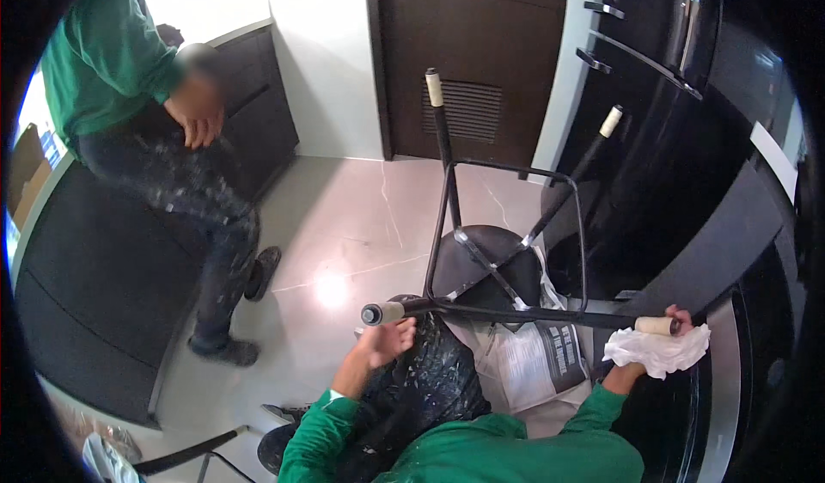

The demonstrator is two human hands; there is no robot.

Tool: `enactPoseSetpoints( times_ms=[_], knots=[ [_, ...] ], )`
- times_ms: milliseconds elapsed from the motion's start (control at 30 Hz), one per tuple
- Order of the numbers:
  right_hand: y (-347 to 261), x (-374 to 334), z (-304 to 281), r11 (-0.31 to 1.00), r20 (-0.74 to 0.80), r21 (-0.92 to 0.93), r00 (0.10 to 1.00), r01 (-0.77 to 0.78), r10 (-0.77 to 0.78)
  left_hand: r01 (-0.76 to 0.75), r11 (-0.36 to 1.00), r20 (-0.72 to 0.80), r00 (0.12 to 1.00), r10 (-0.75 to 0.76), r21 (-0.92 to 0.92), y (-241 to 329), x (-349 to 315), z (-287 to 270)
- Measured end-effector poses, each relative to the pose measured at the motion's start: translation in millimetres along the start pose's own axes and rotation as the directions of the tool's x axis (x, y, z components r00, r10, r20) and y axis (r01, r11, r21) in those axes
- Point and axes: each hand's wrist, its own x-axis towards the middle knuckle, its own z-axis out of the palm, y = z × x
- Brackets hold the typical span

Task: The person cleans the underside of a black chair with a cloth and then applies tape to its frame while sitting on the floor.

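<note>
An upside-down stool (584, 251) stands before me, its thin black metal legs pointing up and outward, joined by a square ring. Cream tape (436, 88) wraps the leg ends. The dark round seat (468, 264) is at the bottom, near the floor. My left hand (389, 343) is just below the near left leg's taped end, palm up with fingers loosely bent; whether it touches the leg is unclear. At the near right leg's taped end, my right hand (679, 318) holds a crumpled white cloth (657, 351), which hides most of that hand.
Printed paper sheets (537, 367) lie on the floor beside the stool. Another person in a green sleeve (129, 45) stands at left by dark cabinets (94, 268). A glossy black fridge (636, 139) rises on the right; a brown door (468, 45) is behind. Another black frame (193, 453) is lower left.
</note>
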Motion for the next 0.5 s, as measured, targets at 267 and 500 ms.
enactPoseSetpoints(
  times_ms=[267, 500],
  knots=[
    [-153, 9, 83, 0.819, 0.061, -0.174, 0.837, 0.546, -0.545, -0.268, 0.948, -0.372, 0.874, 0.314, 0.169, 60, -99, -106],
    [-197, -126, 142, 0.887, 0.669, 0.392, 0.738, -0.246, -0.091, -0.142, 0.708, -0.534, 0.560, 0.634, 0.692, 47, -140, -185]
  ],
)
